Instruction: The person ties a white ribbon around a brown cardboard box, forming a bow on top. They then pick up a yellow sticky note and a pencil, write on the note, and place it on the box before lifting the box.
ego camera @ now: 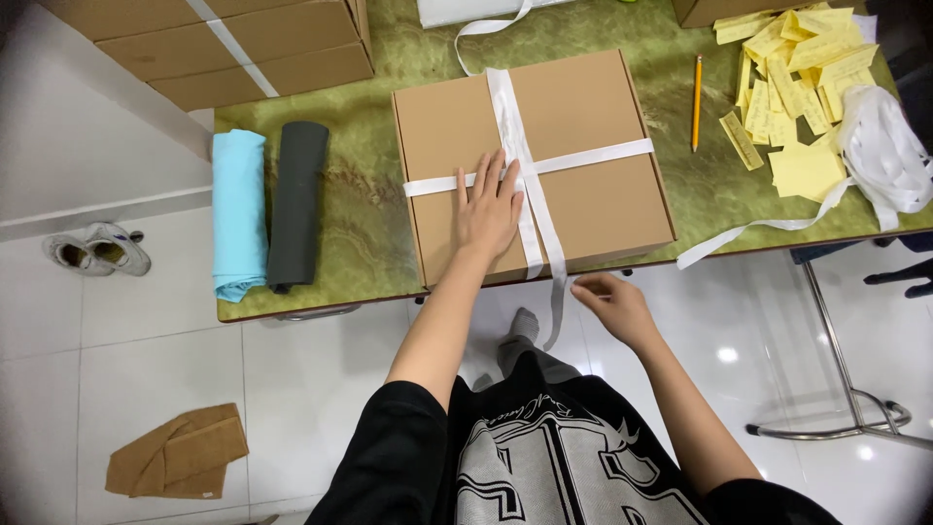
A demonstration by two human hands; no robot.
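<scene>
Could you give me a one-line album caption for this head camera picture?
Left hand flat on a white-ribboned cardboard box, right hand pinching the hanging white ribbon at the green table edge.

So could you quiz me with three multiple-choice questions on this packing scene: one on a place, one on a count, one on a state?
1. Where does the left hand rest?
A. flat on the cardboard box
B. on the pencil
C. on the floor

2. How many rolled cloths lie left of the box?
A. one
B. two
C. four

3. What is the right hand doing?
A. lying open on the table
B. gripping the pencil
C. pinching the hanging white ribbon

Answers:
1 A: its palm presses the lid beside the ribbon crossing.
2 B: a light blue roll and a dark grey roll lie side by side.
3 C: its fingertips meet on the ribbon's loose end below the table edge.
</scene>
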